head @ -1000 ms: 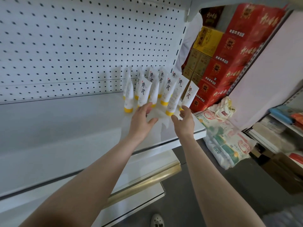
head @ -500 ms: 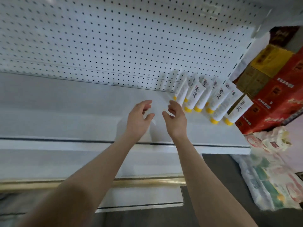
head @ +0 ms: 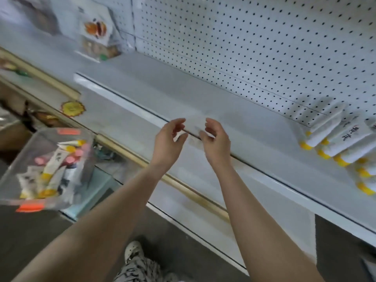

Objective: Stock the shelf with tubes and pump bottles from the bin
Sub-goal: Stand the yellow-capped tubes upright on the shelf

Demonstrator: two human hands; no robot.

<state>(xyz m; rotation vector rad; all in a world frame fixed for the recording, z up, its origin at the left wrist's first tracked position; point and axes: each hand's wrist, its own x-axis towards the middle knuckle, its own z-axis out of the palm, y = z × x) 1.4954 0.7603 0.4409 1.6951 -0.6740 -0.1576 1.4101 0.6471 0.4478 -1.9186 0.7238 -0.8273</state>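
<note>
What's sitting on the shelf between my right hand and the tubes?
Nothing; the head view shows bare shelf from the right hand to the tubes.

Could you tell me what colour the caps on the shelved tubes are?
Yellow caps on white tubes, head view.

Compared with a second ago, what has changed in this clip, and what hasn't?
Both hands drew back from the row of yellow-capped tubes: the left hand and right hand now hover empty, fingers loosely curled, over the shelf front edge. The head camera swung left, bringing the clear bin into view. Nothing was picked up. The tubes stay leaning against the pegboard at the shelf's right end.
</note>
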